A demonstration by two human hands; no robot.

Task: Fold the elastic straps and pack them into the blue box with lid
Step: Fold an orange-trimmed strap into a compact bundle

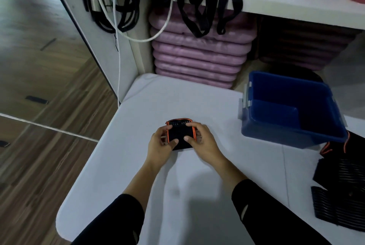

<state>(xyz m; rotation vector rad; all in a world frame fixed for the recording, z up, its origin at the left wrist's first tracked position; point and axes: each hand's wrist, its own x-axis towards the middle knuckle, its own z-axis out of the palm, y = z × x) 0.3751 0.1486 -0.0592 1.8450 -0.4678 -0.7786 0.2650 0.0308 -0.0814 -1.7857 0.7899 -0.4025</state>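
strap pile [341, 191] cut off R edge, folded strap [180, 133] partly under fingers [190, 124]

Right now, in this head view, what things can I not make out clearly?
All head view.
- Folded strap: sides covered by left hand and right hand; fold count unclear.
- Blue box: near wall hides part of its floor; no lid in view.
- Strap pile: cut off by the right edge.
- Shelf straps: blurred, cut by the top edge.

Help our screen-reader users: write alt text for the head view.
A left hand and right hand grip a folded black, orange-edged elastic strap on a white table. An open blue box stands to the right, more straps beside it.
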